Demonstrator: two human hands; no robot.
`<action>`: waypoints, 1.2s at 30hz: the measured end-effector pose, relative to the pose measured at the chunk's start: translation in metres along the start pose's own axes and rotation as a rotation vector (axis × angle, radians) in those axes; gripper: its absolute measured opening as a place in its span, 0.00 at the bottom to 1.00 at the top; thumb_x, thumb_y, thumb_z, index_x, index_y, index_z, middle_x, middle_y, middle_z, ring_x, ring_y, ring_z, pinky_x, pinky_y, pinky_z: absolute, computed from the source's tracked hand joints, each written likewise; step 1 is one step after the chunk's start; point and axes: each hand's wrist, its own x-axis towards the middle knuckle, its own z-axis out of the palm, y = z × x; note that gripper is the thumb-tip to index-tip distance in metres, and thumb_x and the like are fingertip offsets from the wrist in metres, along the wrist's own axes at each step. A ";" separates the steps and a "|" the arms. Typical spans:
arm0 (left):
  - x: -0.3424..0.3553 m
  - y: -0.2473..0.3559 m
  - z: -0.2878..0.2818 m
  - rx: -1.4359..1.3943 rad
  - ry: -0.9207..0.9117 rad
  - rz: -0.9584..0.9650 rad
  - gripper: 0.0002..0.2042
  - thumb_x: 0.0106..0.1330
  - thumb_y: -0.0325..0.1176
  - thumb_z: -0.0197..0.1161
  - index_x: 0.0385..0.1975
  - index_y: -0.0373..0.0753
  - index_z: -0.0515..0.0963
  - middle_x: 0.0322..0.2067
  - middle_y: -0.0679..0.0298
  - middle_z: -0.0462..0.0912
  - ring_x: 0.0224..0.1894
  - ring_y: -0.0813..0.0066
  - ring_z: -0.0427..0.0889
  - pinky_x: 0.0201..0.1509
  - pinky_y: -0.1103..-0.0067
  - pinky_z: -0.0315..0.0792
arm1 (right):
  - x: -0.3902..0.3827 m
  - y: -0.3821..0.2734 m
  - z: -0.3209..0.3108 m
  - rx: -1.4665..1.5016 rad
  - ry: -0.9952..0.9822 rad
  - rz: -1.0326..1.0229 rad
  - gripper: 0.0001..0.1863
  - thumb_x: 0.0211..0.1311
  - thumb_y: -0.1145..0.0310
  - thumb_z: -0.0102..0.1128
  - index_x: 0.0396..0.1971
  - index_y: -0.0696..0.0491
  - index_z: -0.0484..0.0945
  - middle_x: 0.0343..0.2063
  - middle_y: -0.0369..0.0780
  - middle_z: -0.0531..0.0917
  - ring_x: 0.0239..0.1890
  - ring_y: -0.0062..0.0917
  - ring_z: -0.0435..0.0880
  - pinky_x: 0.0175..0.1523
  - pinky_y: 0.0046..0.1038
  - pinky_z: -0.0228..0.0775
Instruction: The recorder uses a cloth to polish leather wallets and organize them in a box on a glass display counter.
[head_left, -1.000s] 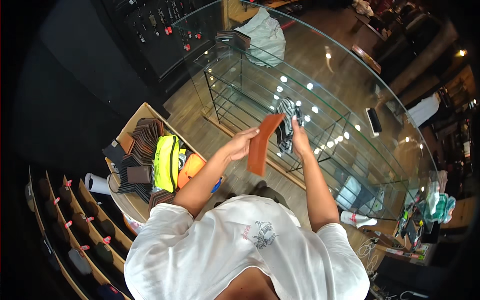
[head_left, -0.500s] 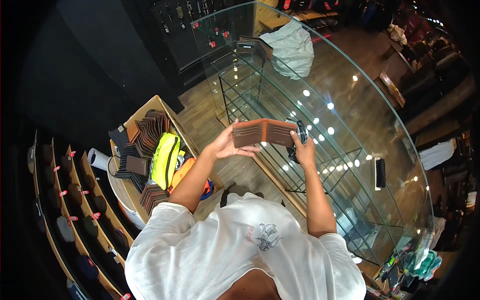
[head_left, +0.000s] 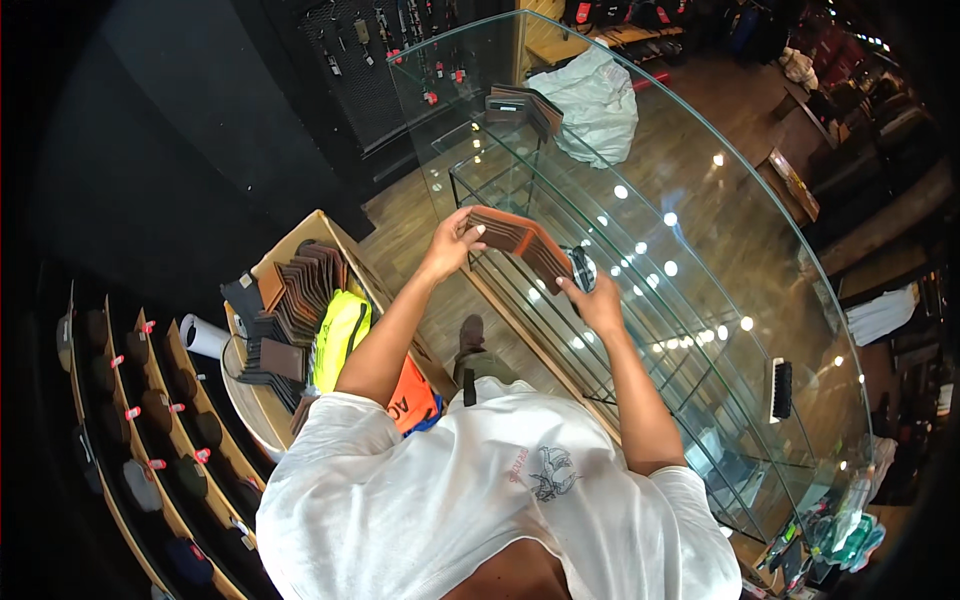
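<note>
A brown leather bifold wallet (head_left: pixel 545 262) with orange-tan edging is spread partway, its card slots facing me. My left hand (head_left: pixel 452 245) is closed on its left end, the thumb over the slots. At the other end my right hand (head_left: pixel 597 305) grips the wallet's lower right corner between thumb and fingers. A dark, glossy item with pale, clear-looking parts (head_left: pixel 584 266) shows behind that hand; its kind I cannot make out. Both hands are raised near the close edge of a glass display case (head_left: pixel 640 330).
Stacked wallets (head_left: pixel 524 108) and a crumpled white bag (head_left: pixel 592 105) lie on the glass, with a brush (head_left: pixel 780 390) at right. A cardboard box (head_left: pixel 345 250) at left holds many wallets and a yellow pouch (head_left: pixel 340 335). Cap shelves (head_left: pixel 215 505) stand beyond it.
The wallet has tilted, its left end rising and its right half angling down. My left hand has moved up and closed on it. A shoe now shows below as my view shifts.
</note>
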 end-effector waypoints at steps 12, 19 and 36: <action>0.208 -0.005 -0.080 0.432 0.203 0.332 0.16 0.60 0.28 0.70 0.48 0.37 0.80 0.37 0.62 0.80 0.36 0.71 0.81 0.43 0.75 0.76 | 0.180 -0.053 0.073 -0.221 0.360 0.088 0.24 0.53 0.50 0.74 0.33 0.58 0.81 0.32 0.50 0.83 0.38 0.51 0.83 0.43 0.47 0.73; 0.287 -0.003 -0.090 0.519 0.182 0.399 0.16 0.58 0.25 0.69 0.47 0.33 0.80 0.36 0.55 0.81 0.37 0.64 0.84 0.42 0.73 0.77 | 0.251 -0.049 0.104 -0.299 0.445 0.200 0.25 0.53 0.49 0.74 0.34 0.58 0.81 0.35 0.51 0.83 0.40 0.50 0.82 0.46 0.46 0.73; 0.342 -0.011 -0.094 0.437 0.023 0.225 0.19 0.66 0.40 0.66 0.53 0.36 0.78 0.34 0.58 0.84 0.36 0.67 0.85 0.42 0.74 0.77 | 0.312 -0.038 0.114 -0.139 0.682 0.318 0.25 0.56 0.48 0.69 0.47 0.50 0.83 0.36 0.51 0.86 0.42 0.50 0.85 0.47 0.45 0.75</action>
